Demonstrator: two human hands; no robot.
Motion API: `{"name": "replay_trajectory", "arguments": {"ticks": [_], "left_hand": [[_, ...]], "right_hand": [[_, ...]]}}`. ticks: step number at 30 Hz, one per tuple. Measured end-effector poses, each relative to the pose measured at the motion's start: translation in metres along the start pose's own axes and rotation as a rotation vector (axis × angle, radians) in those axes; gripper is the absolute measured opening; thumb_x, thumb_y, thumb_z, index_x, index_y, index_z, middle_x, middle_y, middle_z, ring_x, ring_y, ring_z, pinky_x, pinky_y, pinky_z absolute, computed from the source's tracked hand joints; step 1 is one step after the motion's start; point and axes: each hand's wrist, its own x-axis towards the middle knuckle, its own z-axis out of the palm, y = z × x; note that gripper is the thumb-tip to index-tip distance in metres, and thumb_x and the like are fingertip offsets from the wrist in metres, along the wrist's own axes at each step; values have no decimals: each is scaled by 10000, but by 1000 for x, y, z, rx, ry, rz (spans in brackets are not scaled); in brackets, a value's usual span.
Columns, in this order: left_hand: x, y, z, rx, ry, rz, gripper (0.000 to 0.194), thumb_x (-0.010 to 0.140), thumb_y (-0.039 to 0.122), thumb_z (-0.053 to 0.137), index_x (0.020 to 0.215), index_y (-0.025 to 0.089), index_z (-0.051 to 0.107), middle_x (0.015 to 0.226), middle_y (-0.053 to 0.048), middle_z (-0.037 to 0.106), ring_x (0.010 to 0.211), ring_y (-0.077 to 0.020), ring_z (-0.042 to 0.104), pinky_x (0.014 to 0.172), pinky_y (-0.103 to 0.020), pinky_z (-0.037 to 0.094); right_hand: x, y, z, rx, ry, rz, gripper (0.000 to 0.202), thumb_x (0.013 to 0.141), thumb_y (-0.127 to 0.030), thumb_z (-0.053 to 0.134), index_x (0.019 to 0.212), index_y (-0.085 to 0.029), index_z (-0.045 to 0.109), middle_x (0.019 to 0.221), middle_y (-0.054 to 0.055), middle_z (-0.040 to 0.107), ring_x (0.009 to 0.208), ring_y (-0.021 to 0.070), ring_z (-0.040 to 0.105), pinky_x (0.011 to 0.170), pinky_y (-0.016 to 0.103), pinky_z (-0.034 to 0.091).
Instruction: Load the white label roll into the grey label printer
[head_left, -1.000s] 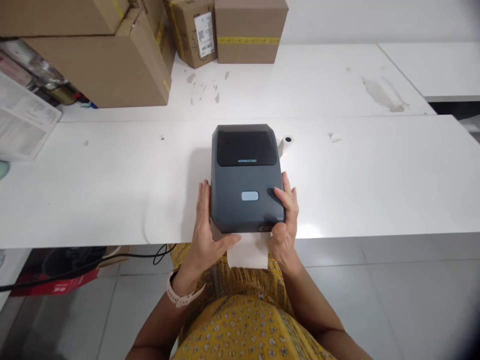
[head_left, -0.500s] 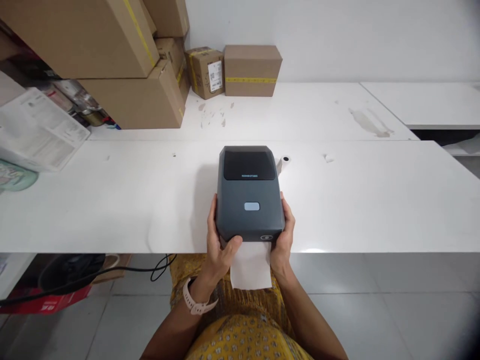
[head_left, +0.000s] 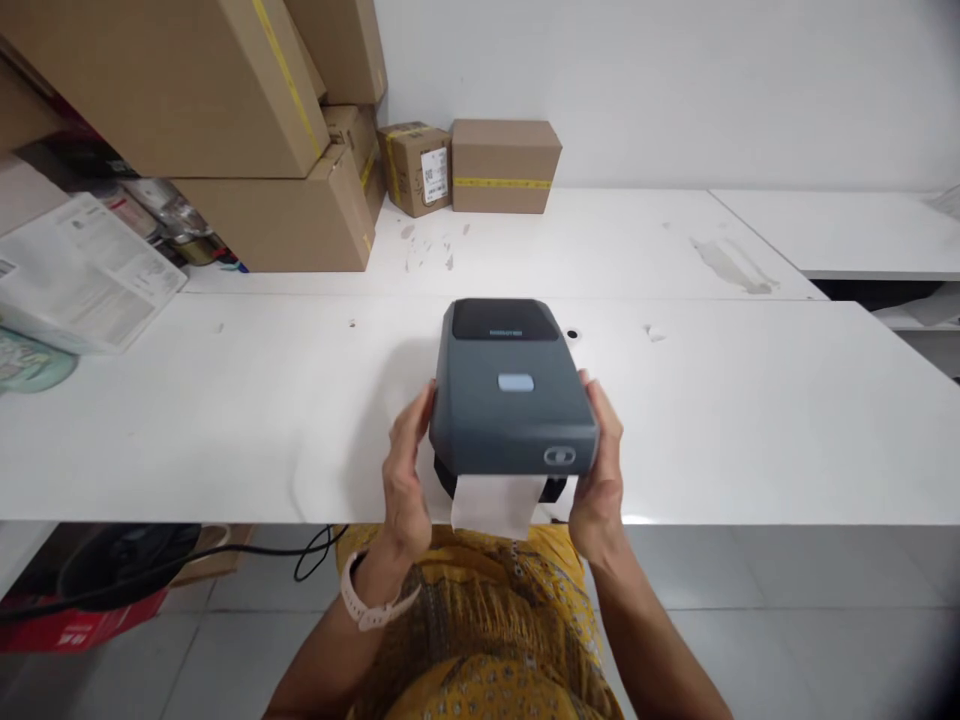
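Observation:
A dark grey label printer (head_left: pixel 510 400) with a light blue button is between my hands at the table's front edge, its front raised and its lid partly lifted from the black base. White paper (head_left: pixel 498 505) hangs from the front slot. My left hand (head_left: pixel 409 475) presses its fingers along the printer's left side. On the right side, my right hand (head_left: pixel 602 470) grips the lid's edge with fingers along it. The fingertips of both hands are partly hidden by the printer.
Cardboard boxes (head_left: pixel 277 225) are stacked at the back left, with two smaller ones (head_left: pixel 504 165) by the wall. A plastic package (head_left: pixel 97 270) lies far left. Behind the printer is a small black-centred roll (head_left: pixel 572 335). A black cable (head_left: pixel 262 551) hangs below the white table (head_left: pixel 750 420).
The printer's front has tilted up and shifted slightly right, showing its black underside. My hands have moved apart, and my left thumb has left the front edge. The view has shifted slightly.

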Motion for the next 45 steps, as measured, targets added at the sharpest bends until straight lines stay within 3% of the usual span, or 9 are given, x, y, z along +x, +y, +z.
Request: {"name": "replay_trajectory", "arguments": {"ticks": [4, 7, 18, 24, 26, 29, 34, 39, 45], "left_hand": [[62, -4, -2, 29, 167, 77, 604, 1054, 617, 462, 1563, 293, 494, 1393, -77, 709, 1406, -284, 594, 1279, -512, 332], [91, -19, 2, 51, 89, -24, 696, 960, 559, 681, 1564, 292, 459, 1434, -114, 685, 1442, -308, 561, 1263, -552, 338], [85, -38, 0, 55, -242, -322, 906, 846, 344, 745, 1639, 292, 311, 1743, -124, 305, 1607, -363, 307, 1265, -546, 370], [86, -39, 1, 53, -235, -284, 933, 773, 176, 668, 1632, 249, 311, 1731, -116, 337, 1612, -329, 305, 1312, -510, 314], [85, -41, 2, 59, -224, -266, 920, 784, 174, 667, 1629, 259, 314, 1720, -113, 359, 1600, -331, 332, 1316, -518, 306], [84, -42, 3, 46, -220, -258, 916, 798, 183, 682, 1629, 265, 306, 1711, -125, 373, 1587, -342, 356, 1311, -539, 307], [85, -37, 3, -11, -224, -289, 1008, 796, 158, 689, 1664, 295, 195, 1742, -141, 297, 1592, -330, 350, 1307, -543, 309], [84, -36, 2, -7, -236, -289, 1019, 808, 156, 696, 1671, 315, 177, 1743, -138, 293, 1604, -339, 321, 1303, -557, 310], [83, -42, 4, -29, -225, -287, 1024, 809, 195, 705, 1670, 321, 165, 1743, -129, 294, 1601, -343, 325, 1316, -575, 269]], "right_hand": [[76, -12, 3, -73, 53, -273, 756, 962, -808, 409, 1612, -422, 386, 1698, -23, 386, 1618, 361, 285, 1343, 644, 168], [133, -11, 12, -60, 53, -376, 729, 971, -769, 466, 1585, -378, 412, 1642, 32, 457, 1556, 357, 412, 1293, 603, 310], [249, 14, 36, -386, 25, -292, 631, 1063, -693, 225, 1579, -343, 321, 1411, 78, 622, 1329, 291, 646, 1086, 564, 531], [217, -3, 30, -509, 120, -508, 611, 1043, -571, 458, 1574, -281, 372, 1530, 154, 519, 1499, 369, 451, 1217, 618, 370], [189, -6, 27, -530, 35, -591, 485, 1025, -506, 521, 1446, -267, 543, 1356, 164, 654, 1348, 382, 580, 1135, 596, 440], [158, -5, 27, -637, -453, -486, 386, 1032, -491, 528, 1298, -243, 656, 1113, 135, 767, 1050, 331, 715, 909, 490, 551], [159, 4, 38, -860, -1150, -133, 729, 966, -680, 574, 1485, -170, 542, 1175, 202, 773, 1052, 404, 737, 881, 501, 542], [175, 10, 38, -691, -1201, -8, 835, 803, -691, 758, 1459, -223, 537, 1251, 154, 736, 1124, 390, 700, 948, 495, 516], [181, 15, 5, 25, -1169, 88, 866, 711, -650, 848, 1396, -236, 517, 1154, 75, 698, 1016, 245, 677, 874, 359, 537]]}}
